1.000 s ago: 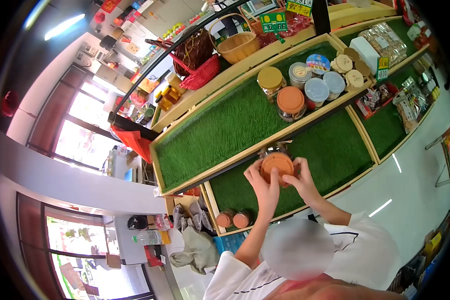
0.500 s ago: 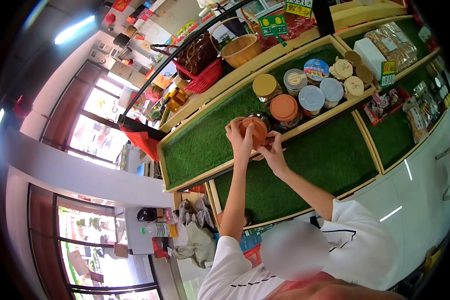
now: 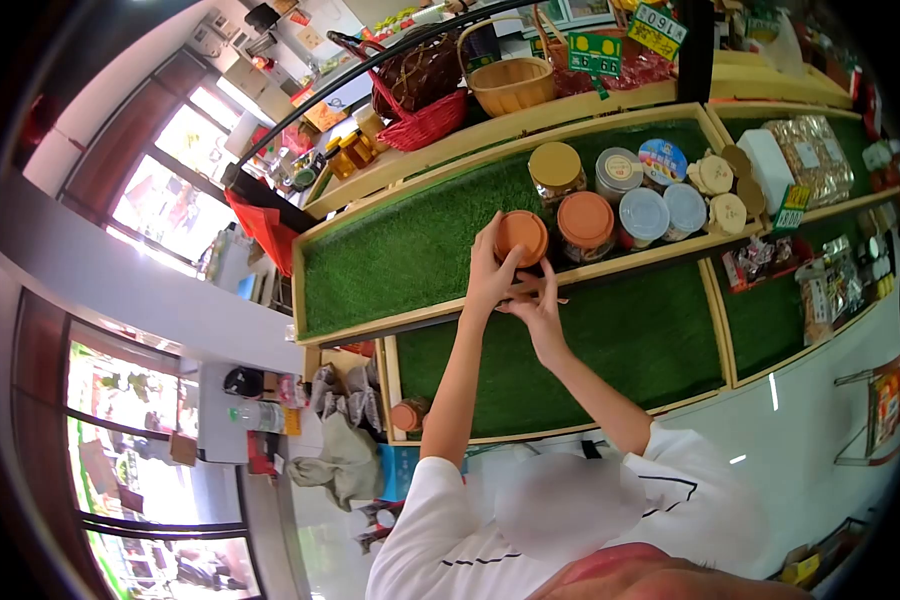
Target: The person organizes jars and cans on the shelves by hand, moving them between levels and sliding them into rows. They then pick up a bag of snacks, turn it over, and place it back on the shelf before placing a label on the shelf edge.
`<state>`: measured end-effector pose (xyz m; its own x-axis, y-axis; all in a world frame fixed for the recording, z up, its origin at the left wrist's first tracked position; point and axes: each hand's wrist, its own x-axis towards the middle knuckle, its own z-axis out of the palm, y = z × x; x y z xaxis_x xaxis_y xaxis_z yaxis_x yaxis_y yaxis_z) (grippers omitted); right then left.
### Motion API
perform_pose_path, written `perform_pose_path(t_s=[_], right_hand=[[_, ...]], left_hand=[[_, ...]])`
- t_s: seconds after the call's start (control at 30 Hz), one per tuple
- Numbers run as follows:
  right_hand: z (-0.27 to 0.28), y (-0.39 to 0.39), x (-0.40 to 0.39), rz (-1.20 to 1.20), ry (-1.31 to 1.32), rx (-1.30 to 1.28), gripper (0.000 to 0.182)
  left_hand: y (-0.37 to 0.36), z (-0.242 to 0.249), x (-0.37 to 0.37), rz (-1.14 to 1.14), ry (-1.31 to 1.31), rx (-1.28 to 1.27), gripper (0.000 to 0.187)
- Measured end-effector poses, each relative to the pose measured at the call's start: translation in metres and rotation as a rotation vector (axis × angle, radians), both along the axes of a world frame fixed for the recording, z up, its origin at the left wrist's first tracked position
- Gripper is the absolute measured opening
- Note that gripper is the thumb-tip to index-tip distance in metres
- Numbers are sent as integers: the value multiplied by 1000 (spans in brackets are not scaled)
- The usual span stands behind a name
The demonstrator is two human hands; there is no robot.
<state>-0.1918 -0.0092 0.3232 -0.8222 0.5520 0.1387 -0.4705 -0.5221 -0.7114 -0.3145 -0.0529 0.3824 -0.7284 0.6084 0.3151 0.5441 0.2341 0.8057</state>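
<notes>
A red basket (image 3: 428, 125) stands beside a tan basket (image 3: 515, 88).

Windows (image 3: 192, 490): blown-out white, daylight pouring in!
Floor (image 3: 770, 430): streaks of glare (crisp reflections, those).
Picture edges: bowed lines, black corners.

Interior of a shop, as indicated by pale-wood display trays (image 3: 400, 270) lined with green artificial turf, clear cylindrical jars with round coloured lids (image 3: 586, 222) standing in a group, clear plastic bags of dry goods (image 3: 813, 158), and green-and-yellow rectangular price cards (image 3: 594, 54) bearing numerals.
</notes>
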Motion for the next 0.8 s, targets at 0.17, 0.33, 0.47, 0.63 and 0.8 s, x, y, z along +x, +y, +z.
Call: perform_pose_path(t_s=[0.17,0.33,0.47,0.63,0.8], right_hand=[[-21,-34,30,209,-74,48,75],[-75,-90,38,668,-485,254,50],[-121,-140,30,953,-825,372,54],[-167,-196,17,1103,-908,284,52],[-206,-241,-9,1169,-1123,498,53]], left_hand=[[-75,-33,47,157,-95,251,57],[-193,-131,110,586,-87,148,48],[-288,-259,153,779,-129,-154,59],[-358,-346,203,928,-541,-226,68],[-397,-373,189,1106,-772,-43,69]])
